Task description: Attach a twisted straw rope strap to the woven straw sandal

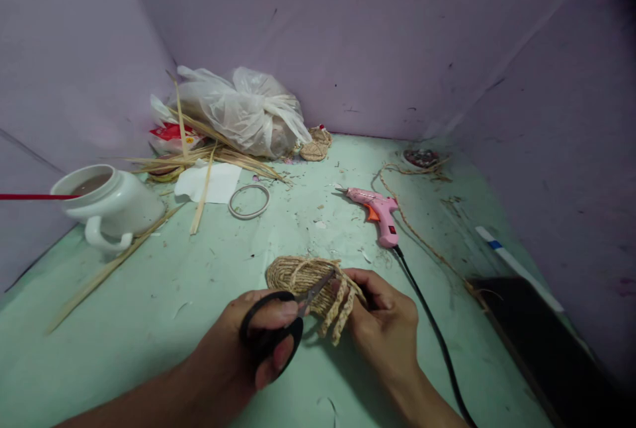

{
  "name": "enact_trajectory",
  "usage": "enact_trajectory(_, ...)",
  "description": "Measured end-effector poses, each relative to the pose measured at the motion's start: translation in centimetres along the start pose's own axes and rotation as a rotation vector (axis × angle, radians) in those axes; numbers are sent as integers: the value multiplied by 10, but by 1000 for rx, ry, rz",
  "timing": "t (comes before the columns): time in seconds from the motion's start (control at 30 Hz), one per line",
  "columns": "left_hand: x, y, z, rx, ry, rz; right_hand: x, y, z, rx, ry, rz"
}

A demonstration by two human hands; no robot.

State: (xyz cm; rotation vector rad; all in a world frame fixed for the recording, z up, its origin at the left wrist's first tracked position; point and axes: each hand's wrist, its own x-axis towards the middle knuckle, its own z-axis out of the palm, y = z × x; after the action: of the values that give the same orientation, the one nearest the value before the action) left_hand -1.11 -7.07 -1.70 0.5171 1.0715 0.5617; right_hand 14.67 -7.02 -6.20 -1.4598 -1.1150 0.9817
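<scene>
My left hand point(258, 335) is closed through the black handles of a pair of scissors point(293, 332). The blades point up and to the right, over a small woven straw slipper point(298, 275). Their tips lie close to braided straw strands point(342, 312), whose ends hang toward me. Gripping the slipper's right end is my right hand point(382, 312), its thumb and fingers pinched on the straw. Part of the slipper is hidden behind the scissors and fingers. I cannot tell whether the blades are cutting a strand.
Beyond my right hand lies a pink glue gun point(380, 209) with a black cord. A white mug point(109, 199) stands left. Tape ring point(249, 201), white paper point(209, 183), straw strips, a plastic bag point(243, 110) and another woven piece point(315, 143) are farther back. A dark flat object point(541, 348) lies right.
</scene>
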Motion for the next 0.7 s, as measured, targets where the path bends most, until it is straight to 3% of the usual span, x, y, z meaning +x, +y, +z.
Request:
enact_trajectory(0.1,-5,4,5,548,138,93,-1,-1,0,-34,-12,-15)
enact_trajectory(0.23,-12,6,9,1481,297,446,-1,-3,1,-26,-32,13)
enact_trajectory(0.33,-13,4,12,1837,311,565,-1,-4,2,14,-49,53)
enact_trajectory(0.43,-12,8,15,1855,303,536,-1,-3,2,45,-57,78)
enact_trajectory(0.6,-14,22,16,1524,289,382,3,-2,2,177,-26,211)
enact_trajectory(0.7,-17,22,16,1466,275,346,8,-1,1,218,3,260)
